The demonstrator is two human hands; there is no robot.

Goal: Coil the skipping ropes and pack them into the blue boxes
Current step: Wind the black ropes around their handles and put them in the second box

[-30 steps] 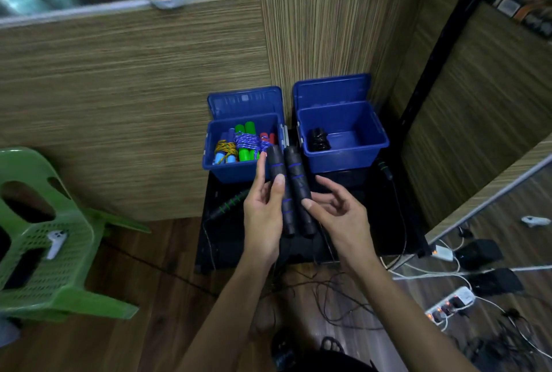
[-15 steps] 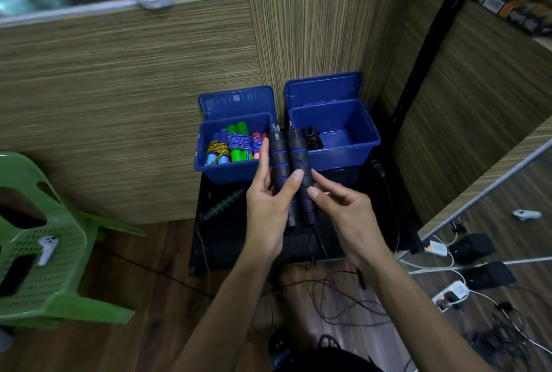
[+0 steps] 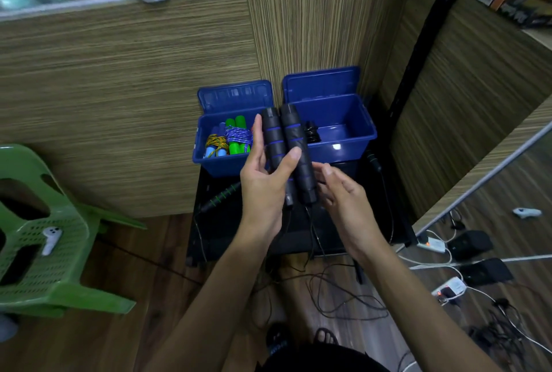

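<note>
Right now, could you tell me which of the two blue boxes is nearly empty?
The right-hand blue box: it holds only one small black bundle, while the left box is packed with coloured ropes.

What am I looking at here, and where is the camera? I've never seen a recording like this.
There is no machine: a person wears one wide-angle camera on the head, looking down at their own bare hands. The left hand grips two black skipping-rope handles with blue rings, held side by side and upright; their thin black cord hangs down to the floor. The right hand hovers just beside them, fingers loose, holding nothing. Behind stand two open blue boxes on a black stand: the left box holds coiled colourful ropes, the right box only one small black bundle. Another black handle with green rings lies on the stand.
</note>
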